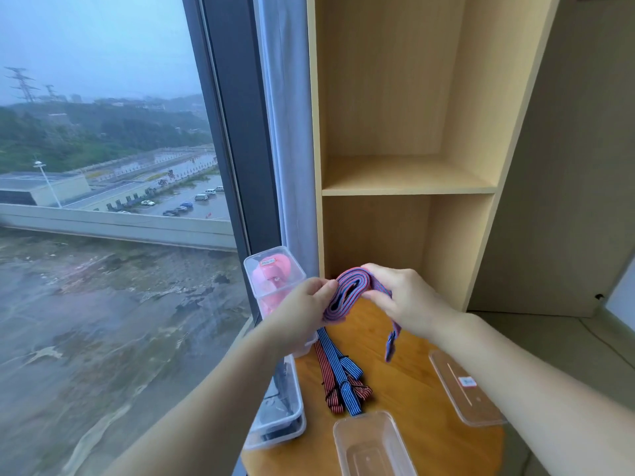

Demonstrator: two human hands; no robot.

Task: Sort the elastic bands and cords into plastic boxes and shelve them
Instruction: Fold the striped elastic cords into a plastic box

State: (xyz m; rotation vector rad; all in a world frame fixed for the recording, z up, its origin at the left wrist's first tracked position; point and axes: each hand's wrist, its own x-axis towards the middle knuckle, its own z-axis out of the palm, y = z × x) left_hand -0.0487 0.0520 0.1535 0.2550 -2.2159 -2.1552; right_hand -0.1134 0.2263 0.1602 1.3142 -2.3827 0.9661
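Both hands hold a red-and-blue striped elastic band [347,290] wound into a flat coil above the round wooden table [415,389]. My left hand [302,310] pinches the coil's left end; my right hand [409,300] grips its right side, and a loose tail with a buckle hangs below it. More striped bands, red and blue [340,376], lie on the table. An empty clear plastic box [372,444] stands at the front, with a clear lid [464,386] to its right.
A clear box with pink bands [275,280] stands at the table's far left. Nearer, another clear box with dark cords [281,407] sits at the left edge. A wooden shelf unit [405,176] with bare compartments rises behind. A large window is on the left.
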